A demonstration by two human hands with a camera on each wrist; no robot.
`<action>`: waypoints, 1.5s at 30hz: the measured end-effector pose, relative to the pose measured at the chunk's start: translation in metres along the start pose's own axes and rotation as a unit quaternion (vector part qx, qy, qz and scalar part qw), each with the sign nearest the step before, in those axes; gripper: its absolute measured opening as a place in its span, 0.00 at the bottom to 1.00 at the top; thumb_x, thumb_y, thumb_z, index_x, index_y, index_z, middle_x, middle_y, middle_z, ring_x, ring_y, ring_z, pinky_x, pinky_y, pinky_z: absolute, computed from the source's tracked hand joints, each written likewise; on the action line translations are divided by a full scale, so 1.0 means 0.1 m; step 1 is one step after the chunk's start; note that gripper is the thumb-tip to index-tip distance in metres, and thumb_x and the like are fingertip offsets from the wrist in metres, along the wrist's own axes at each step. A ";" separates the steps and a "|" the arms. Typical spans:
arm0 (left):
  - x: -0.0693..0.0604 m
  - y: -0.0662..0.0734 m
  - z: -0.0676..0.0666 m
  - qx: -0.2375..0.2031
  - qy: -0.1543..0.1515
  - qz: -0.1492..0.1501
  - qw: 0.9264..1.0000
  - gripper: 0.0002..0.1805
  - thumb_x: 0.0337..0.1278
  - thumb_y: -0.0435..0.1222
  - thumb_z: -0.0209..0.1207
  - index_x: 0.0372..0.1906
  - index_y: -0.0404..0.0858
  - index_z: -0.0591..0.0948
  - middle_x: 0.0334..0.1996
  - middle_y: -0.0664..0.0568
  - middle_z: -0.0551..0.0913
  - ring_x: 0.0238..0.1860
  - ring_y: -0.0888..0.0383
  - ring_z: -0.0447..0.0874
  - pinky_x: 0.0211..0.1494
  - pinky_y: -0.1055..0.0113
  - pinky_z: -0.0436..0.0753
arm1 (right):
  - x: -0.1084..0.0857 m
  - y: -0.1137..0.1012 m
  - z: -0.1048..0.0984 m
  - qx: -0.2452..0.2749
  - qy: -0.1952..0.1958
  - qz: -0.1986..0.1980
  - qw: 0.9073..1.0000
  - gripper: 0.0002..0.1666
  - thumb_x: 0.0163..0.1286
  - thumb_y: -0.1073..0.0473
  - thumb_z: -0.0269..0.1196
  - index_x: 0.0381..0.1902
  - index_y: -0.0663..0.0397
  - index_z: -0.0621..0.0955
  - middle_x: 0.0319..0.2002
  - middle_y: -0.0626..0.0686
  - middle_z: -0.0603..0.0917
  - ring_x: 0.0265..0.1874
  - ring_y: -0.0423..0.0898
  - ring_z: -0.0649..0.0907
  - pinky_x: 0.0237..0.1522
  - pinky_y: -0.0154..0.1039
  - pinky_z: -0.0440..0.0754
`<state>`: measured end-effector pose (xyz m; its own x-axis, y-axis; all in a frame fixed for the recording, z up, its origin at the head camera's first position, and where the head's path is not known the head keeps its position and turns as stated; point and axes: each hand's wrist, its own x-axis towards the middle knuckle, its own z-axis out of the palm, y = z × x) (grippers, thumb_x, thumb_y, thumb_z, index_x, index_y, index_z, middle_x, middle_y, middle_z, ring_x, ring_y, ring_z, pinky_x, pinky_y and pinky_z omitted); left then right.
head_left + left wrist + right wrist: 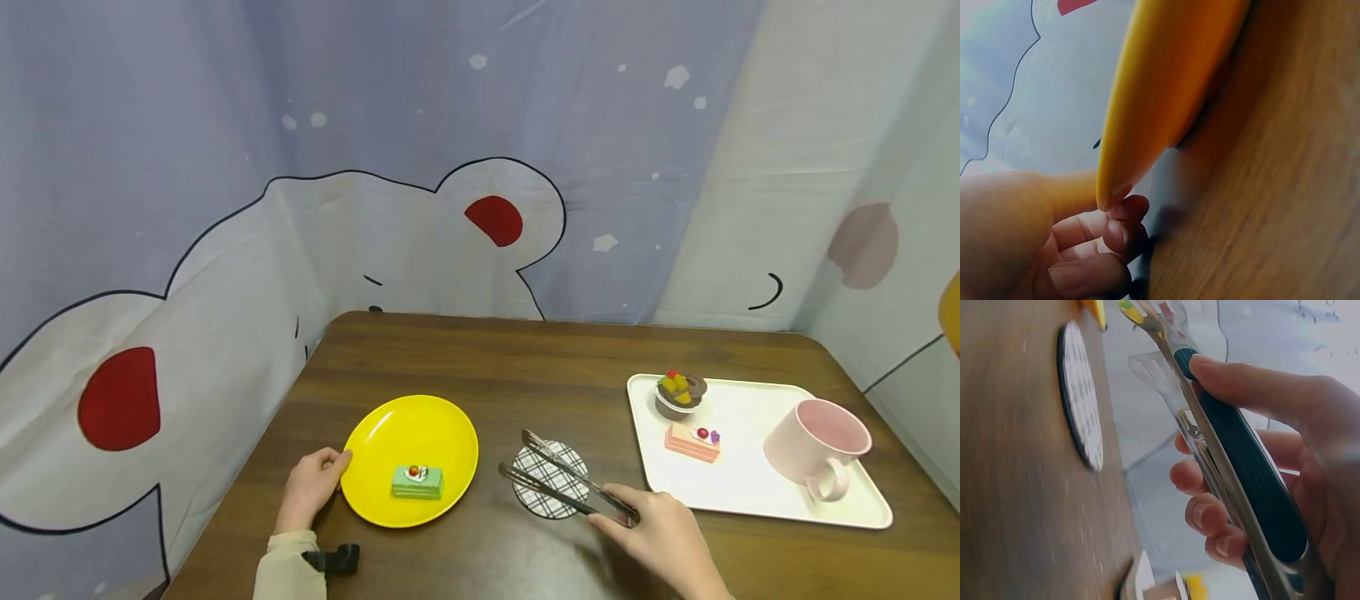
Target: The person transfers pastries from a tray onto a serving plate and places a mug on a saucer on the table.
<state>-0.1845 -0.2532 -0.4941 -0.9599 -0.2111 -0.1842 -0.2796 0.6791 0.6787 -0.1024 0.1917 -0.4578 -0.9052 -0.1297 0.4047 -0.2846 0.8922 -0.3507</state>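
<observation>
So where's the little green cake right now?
In the head view, the green cake sits left of centre, on the lower part of the yellow plate, whose left rim the left hand pinches.

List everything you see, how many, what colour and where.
Table: one, brown, foreground
Cloth: count unclear, bluish and white, behind
Plate: one, yellow, table's left
Cake: one, green, on plate
Coaster: one, checked white, mid table
Tongs: one pair, silver and green, over coaster
Tray: one, cream, table's right
Cupcake: one, brown, tray's left
Cake slice: one, pink, on tray
Mug: one, pink, tray's right
Sleeve: one, cream, lower left
Strap: one, black, on sleeve
Left hand: one, gripping plate
Right hand: one, holding tongs
</observation>
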 end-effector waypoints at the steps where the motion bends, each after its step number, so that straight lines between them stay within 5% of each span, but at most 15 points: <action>1: 0.00 0.00 0.00 0.001 0.000 0.000 1.000 0.19 0.67 0.47 0.51 0.36 0.33 0.79 0.21 0.52 0.75 0.28 0.56 0.72 0.34 0.67 0.67 | -0.01 0.04 -0.01 -0.004 0.004 0.006 1.000 0.19 0.46 0.44 0.76 0.37 0.39 0.87 0.13 0.30 0.63 0.16 0.30 0.63 0.22 0.32 0.66; 17: -0.01 0.00 -0.01 0.003 -0.001 0.001 1.000 0.19 0.67 0.47 0.51 0.32 0.35 0.78 0.19 0.53 0.74 0.27 0.57 0.71 0.34 0.66 0.66 | -0.24 0.59 -0.28 -0.019 0.072 0.083 0.994 0.20 0.42 0.48 0.78 0.35 0.43 0.87 0.17 0.37 0.75 0.18 0.35 0.69 0.20 0.39 0.69; 26: 0.00 0.00 0.00 0.006 0.003 0.005 1.000 0.18 0.67 0.46 0.51 0.32 0.35 0.78 0.18 0.53 0.74 0.25 0.57 0.71 0.33 0.66 0.66 | -0.39 0.88 -0.55 -0.026 0.012 0.185 0.982 0.27 0.50 0.40 0.73 0.45 0.46 0.86 0.23 0.47 0.83 0.23 0.51 0.80 0.24 0.48 0.73; 32: -0.01 -0.01 -0.02 0.003 0.000 0.002 1.000 0.19 0.67 0.47 0.51 0.33 0.34 0.79 0.19 0.53 0.74 0.26 0.57 0.71 0.33 0.66 0.66 | -0.48 1.09 -0.67 -0.044 -0.008 0.200 0.979 0.27 0.54 0.38 0.70 0.47 0.46 0.84 0.23 0.41 0.79 0.21 0.45 0.77 0.23 0.42 0.69; 38: 0.01 -0.01 -0.03 0.006 0.000 0.006 1.000 0.19 0.67 0.47 0.51 0.33 0.35 0.79 0.19 0.53 0.74 0.25 0.57 0.71 0.33 0.66 0.66 | -0.57 1.18 -0.66 -0.044 0.029 0.182 0.982 0.23 0.53 0.42 0.72 0.45 0.44 0.84 0.20 0.32 0.73 0.17 0.29 0.66 0.21 0.34 0.63; 45: 0.00 0.01 -0.02 0.008 0.002 0.001 1.000 0.19 0.67 0.47 0.51 0.32 0.35 0.78 0.18 0.54 0.74 0.25 0.57 0.70 0.33 0.66 0.66 | -0.61 1.34 -0.78 -0.058 -0.029 0.258 0.964 0.31 0.59 0.35 0.66 0.53 0.47 0.80 0.22 0.39 0.77 0.19 0.39 0.71 0.22 0.37 0.63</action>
<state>-0.1844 -0.2539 -0.4916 -0.9602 -0.2128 -0.1809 -0.2788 0.6912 0.6668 -0.0609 0.3527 -0.4639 -0.9338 0.3234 0.1532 0.2421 0.8861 -0.3952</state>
